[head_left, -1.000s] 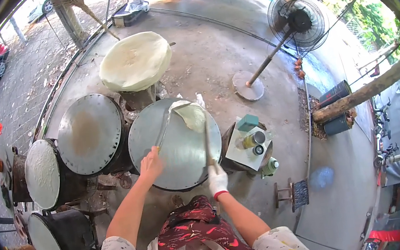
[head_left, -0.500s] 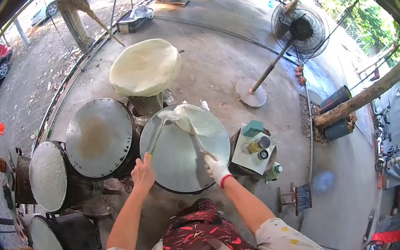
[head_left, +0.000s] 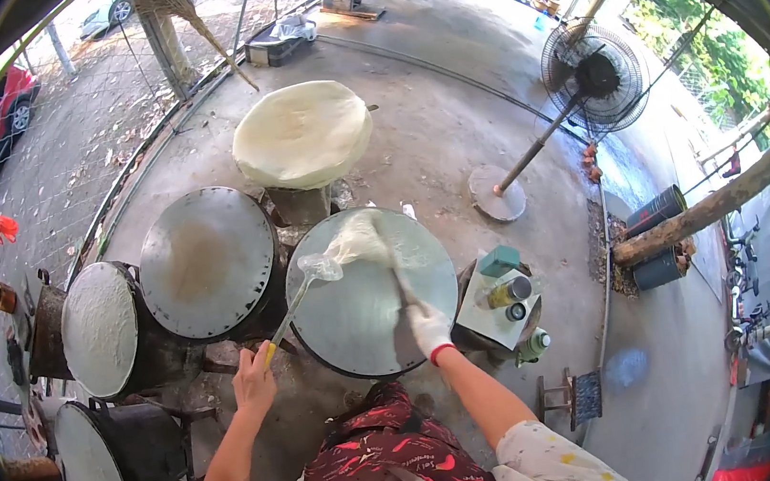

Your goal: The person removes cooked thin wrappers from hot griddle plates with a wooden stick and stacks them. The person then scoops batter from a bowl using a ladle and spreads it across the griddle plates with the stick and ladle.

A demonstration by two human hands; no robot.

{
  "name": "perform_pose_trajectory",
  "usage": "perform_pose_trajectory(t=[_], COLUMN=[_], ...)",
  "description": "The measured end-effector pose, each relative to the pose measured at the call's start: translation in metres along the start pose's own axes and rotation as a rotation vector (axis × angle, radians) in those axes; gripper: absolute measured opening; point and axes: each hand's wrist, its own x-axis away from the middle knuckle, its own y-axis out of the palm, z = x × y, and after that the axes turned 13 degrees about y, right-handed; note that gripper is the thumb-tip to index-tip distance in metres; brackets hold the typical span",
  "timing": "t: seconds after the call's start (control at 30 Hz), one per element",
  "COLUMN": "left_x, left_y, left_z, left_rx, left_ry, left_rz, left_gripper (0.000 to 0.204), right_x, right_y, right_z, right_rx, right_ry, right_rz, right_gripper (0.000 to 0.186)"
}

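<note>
A large round flat griddle (head_left: 353, 331) lies in front of me, with a thin patch of whitish batter (head_left: 356, 239) on its far part. My left hand (head_left: 253, 380), bare, is closed round the yellow-ended handle of a ladle (head_left: 289, 319). The ladle's bowl, coated in white, hangs over the griddle's left side. My right hand (head_left: 429, 328), in a white glove with a red cuff, grips a long thin spatula (head_left: 399, 272) that reaches over the griddle to the batter. The spatula's far end is blurred and merges with the batter.
Other round drum tops (head_left: 207, 262) stand to the left, some coated white. Beyond the griddle, a pale sheet-like round (head_left: 300, 135) rests on a stand. A small table (head_left: 479, 301) with jars stands at right, near a low stool (head_left: 573, 397) and a standing fan (head_left: 591, 76).
My left hand and the ladle have moved left and toward me, away from the batter. My right hand has shifted slightly right with the spatula, and the batter looks more smeared.
</note>
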Motion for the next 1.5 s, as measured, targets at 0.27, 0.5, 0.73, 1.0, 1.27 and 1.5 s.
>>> perform_pose_trajectory(t=[0.27,0.5,0.73,1.0,1.27,1.5], left_x=[0.021,-0.003,0.027,0.063,0.074,0.074], left_y=[0.022,0.006,0.006,0.024,0.043,0.053], left_z=[-0.010,0.057,0.070,0.097,0.138,0.166], left_rx=[0.595,1.303,1.292,1.202,1.048,0.886], left_ry=[-0.031,-0.479,-0.614,-0.781,-0.801,-0.792], left_rz=[0.125,0.161,0.289,0.426,0.507,0.449], left_gripper=[0.038,0.022,0.023,0.020,0.018,0.018], right_x=[-0.025,-0.039,-0.051,-0.042,-0.084,-0.116], right_y=[-0.034,0.013,-0.031,-0.053,-0.054,-0.031], right_z=[-0.003,-0.015,-0.031,-0.081,-0.039,-0.086], right_rx=[0.034,0.212,0.114,0.226,0.369,0.221], right_ry=[0.217,-0.126,-0.175,0.244,0.271,0.109], right_rz=[-0.323,-0.398,-0.324,-0.580,-1.092,-0.865], right_gripper=[0.032,0.034,0.030,0.033,0.031,0.023])
